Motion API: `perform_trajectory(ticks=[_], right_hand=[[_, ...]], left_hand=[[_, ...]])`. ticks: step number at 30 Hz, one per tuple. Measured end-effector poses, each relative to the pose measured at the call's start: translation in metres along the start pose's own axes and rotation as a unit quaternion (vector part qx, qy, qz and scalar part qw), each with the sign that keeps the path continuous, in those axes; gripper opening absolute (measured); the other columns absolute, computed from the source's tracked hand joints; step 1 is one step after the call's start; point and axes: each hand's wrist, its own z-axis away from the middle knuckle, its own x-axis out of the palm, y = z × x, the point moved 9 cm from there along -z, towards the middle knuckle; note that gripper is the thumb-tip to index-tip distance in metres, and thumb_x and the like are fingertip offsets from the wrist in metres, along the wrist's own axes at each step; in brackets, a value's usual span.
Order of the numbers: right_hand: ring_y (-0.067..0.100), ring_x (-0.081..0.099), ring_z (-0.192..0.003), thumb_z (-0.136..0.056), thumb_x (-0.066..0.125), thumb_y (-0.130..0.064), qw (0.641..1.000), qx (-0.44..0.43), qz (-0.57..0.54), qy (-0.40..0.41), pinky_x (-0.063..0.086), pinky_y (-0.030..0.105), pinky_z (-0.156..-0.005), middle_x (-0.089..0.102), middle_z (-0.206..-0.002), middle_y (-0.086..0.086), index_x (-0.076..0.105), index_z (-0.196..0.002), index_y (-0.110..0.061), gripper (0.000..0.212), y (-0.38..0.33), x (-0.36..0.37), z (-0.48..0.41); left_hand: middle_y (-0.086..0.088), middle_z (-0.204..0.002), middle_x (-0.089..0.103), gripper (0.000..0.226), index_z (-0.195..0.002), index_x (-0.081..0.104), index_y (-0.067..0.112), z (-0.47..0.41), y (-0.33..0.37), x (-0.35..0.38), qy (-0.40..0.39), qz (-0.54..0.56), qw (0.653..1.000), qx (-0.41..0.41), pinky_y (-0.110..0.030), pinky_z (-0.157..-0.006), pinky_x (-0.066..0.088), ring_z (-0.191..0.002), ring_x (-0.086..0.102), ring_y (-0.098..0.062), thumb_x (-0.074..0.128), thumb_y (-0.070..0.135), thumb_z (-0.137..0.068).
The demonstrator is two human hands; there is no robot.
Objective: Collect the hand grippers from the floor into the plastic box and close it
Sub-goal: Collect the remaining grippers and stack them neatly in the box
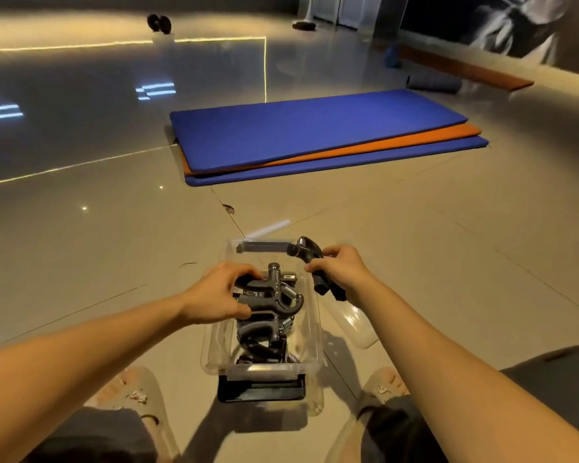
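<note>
A dark grey sprung hand gripper (310,259) is held just over the far right corner of the clear plastic box (211,345), handles slanting toward the person, clasped by the curled right hand (340,267). The opening lies leftward, where a second gripper (271,295) is gripped by the left hand (218,295).

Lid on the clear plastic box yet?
No, the clear rectangular plastic box stands open, with its transparent plastic lid lying on the beige tiled floor to its right.

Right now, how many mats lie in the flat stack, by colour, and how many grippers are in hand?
Blue mats: 2
Orange mats: 1
Grippers in hand: 2
Total: 5
</note>
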Motion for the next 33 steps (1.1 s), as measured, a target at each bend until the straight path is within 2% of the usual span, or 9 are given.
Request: perform_trajectory(ticks=[2, 4, 6, 8, 13, 16, 19, 26, 33], right_hand=[[0.022, 0.069, -0.086, -0.072, 0.085, -0.012, 1.000, -0.014, 0.007, 0.017, 0.059, 0.037, -0.069, 0.063, -0.101, 0.004, 0.057, -0.129, -0.007, 0.063, 0.002, 0.003, -0.010], [0.027, 0.068, -0.094, -0.071, 0.085, -0.014, 0.998, -0.031, 0.024, 0.049, 0.060, 0.048, -0.083, 0.065, -0.106, 0.007, 0.060, -0.117, -0.010, 0.052, 0.006, 0.002, -0.020], [0.028, 0.065, -0.101, -0.071, 0.085, -0.017, 0.995, -0.044, 0.051, 0.078, 0.058, 0.051, -0.089, 0.063, -0.113, 0.009, 0.060, -0.113, -0.012, 0.049, 0.013, -0.002, -0.030], [0.029, 0.062, -0.110, -0.073, 0.085, -0.022, 0.991, -0.047, 0.082, 0.095, 0.055, 0.048, -0.096, 0.058, -0.127, 0.011, 0.058, -0.130, -0.009, 0.065, 0.023, -0.002, -0.040], [0.028, 0.061, -0.111, -0.074, 0.083, -0.023, 0.991, -0.030, 0.051, 0.118, 0.054, 0.045, -0.098, 0.057, -0.126, 0.010, 0.057, -0.132, -0.011, 0.065, 0.053, 0.005, -0.059], [0.026, 0.058, -0.116, -0.074, 0.084, -0.025, 0.993, -0.031, 0.042, 0.107, 0.052, 0.047, -0.101, 0.056, -0.129, 0.008, 0.054, -0.137, -0.014, 0.070, 0.063, 0.012, -0.068], [0.024, 0.058, -0.116, -0.073, 0.085, -0.027, 0.993, -0.032, 0.027, 0.109, 0.052, 0.047, -0.102, 0.055, -0.129, 0.006, 0.053, -0.138, -0.015, 0.073, 0.067, 0.014, -0.073], [0.026, 0.058, -0.119, -0.075, 0.084, -0.025, 0.995, -0.037, 0.020, 0.092, 0.053, 0.048, -0.101, 0.054, -0.131, 0.006, 0.050, -0.143, -0.015, 0.076, 0.063, 0.022, -0.083], [0.026, 0.056, -0.121, -0.077, 0.085, -0.022, 0.995, -0.044, 0.018, 0.084, 0.051, 0.049, -0.103, 0.054, -0.131, 0.007, 0.050, -0.142, -0.012, 0.075, 0.059, 0.026, -0.089]], left_hand=[[0.019, -0.105, 0.059, 0.050, -0.109, 0.062, 0.036, -0.002, -0.010, 0.010, -0.018, -0.020, 1.000, -0.005, -0.005, -0.079, 0.046, -0.102, 0.054, 0.013, 0.080, 0.041, -0.063], [0.017, -0.108, 0.057, 0.053, -0.111, 0.062, 0.034, -0.008, -0.022, 0.020, -0.031, -0.038, 0.999, -0.012, -0.013, -0.084, 0.046, -0.103, 0.054, 0.006, 0.079, 0.047, -0.062], [0.013, -0.110, 0.055, 0.054, -0.116, 0.062, 0.032, -0.017, -0.034, 0.032, -0.042, -0.048, 0.998, -0.023, -0.021, -0.091, 0.047, -0.104, 0.054, -0.001, 0.081, 0.038, -0.066], [0.008, -0.112, 0.056, 0.055, -0.118, 0.062, 0.029, -0.024, -0.047, 0.046, -0.056, -0.048, 0.997, -0.034, -0.029, -0.094, 0.050, -0.105, 0.055, -0.007, 0.083, 0.028, -0.067], [0.007, -0.103, 0.065, 0.054, -0.114, 0.065, 0.027, -0.033, -0.081, 0.086, -0.122, -0.007, 0.991, -0.058, -0.023, -0.085, 0.054, -0.094, 0.064, -0.005, 0.084, 0.014, -0.065], [0.000, -0.101, 0.069, 0.054, -0.115, 0.065, 0.022, -0.039, -0.095, 0.108, -0.166, 0.010, 0.983, -0.078, -0.034, -0.084, 0.057, -0.092, 0.068, -0.014, 0.084, 0.006, -0.067], [-0.002, -0.101, 0.069, 0.051, -0.112, 0.064, 0.018, -0.043, -0.102, 0.129, -0.207, 0.022, 0.973, -0.103, -0.036, -0.086, 0.056, -0.093, 0.067, -0.018, 0.085, 0.004, -0.068], [-0.002, -0.112, 0.060, 0.053, -0.115, 0.063, 0.018, -0.047, -0.110, 0.152, -0.227, -0.099, 0.966, -0.076, -0.042, -0.093, 0.049, -0.106, 0.053, -0.021, 0.086, 0.020, -0.067], [0.004, -0.123, 0.044, 0.076, -0.139, 0.052, 0.033, -0.055, -0.121, 0.160, -0.212, -0.298, 0.931, -0.007, -0.035, -0.099, 0.034, -0.113, 0.036, -0.017, 0.079, 0.052, -0.071]])
